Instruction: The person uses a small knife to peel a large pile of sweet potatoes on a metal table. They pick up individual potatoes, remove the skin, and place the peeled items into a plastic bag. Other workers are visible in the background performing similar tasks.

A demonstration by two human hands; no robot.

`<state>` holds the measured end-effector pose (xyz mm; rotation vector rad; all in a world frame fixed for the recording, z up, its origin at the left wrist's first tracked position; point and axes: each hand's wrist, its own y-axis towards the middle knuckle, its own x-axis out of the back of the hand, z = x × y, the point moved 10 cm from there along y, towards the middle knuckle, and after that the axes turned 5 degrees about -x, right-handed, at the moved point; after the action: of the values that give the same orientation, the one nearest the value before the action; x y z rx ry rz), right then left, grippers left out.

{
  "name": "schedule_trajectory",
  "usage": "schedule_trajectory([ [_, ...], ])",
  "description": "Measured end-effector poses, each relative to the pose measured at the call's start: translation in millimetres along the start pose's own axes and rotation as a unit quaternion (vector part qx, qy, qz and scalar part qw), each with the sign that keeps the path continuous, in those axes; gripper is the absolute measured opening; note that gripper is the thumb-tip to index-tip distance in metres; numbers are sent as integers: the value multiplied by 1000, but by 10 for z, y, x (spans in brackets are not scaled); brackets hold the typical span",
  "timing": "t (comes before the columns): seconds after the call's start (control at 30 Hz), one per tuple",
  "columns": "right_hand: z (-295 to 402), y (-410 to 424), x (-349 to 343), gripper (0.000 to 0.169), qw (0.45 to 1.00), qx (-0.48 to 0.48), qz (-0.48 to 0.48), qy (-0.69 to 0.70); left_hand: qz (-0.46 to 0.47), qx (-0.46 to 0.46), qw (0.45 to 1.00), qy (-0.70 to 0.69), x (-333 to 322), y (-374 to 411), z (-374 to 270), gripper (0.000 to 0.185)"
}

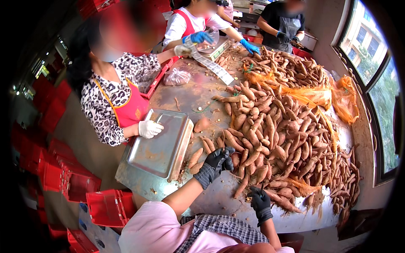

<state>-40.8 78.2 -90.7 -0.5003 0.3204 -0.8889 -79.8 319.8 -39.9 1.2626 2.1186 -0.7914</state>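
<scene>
Dark gloves cover both of my hands. My left hand (218,163) is at the near left edge of a large heap of sweet potatoes (278,136), its fingers bent around something thin and stringy, perhaps a root; what exactly it holds is unclear. Lower and to the right, my right hand (261,202) is curled beside the heap's near edge, with a thin dark tool, possibly a knife, partly showing at its fingers. A few loose sweet potatoes (195,158) lie left of my left hand, next to a scale with a metal tray (158,142).
At the left, a person in a red apron rests a white-gloved hand (150,129) on the tray and holds a label strip (215,68). Another person's blue glove (250,46) touches the far heap. Orange mesh bags (345,98) lie by the window; red crates (109,207) stand lower left.
</scene>
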Motion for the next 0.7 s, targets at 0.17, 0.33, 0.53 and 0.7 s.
schedule_trajectory([
  [0.17, 90, -81, -16, 26, 999, 12, 5, 30, 20, 23, 998, -53, -120, -187, 199, 37],
  [0.33, 588, -210, -340, 35, 958, 274, -5, -89, 18, 64, 981, -183, -226, -341, 865, 32],
  [0.53, -80, -167, -344, 29, 973, 105, 40, -202, -76, 186, 980, -6, -216, -722, 1493, 33],
  [0.7, -146, -253, -361, 26, 995, -26, 84, -55, -79, 186, 978, -40, -389, -766, 1498, 31],
])
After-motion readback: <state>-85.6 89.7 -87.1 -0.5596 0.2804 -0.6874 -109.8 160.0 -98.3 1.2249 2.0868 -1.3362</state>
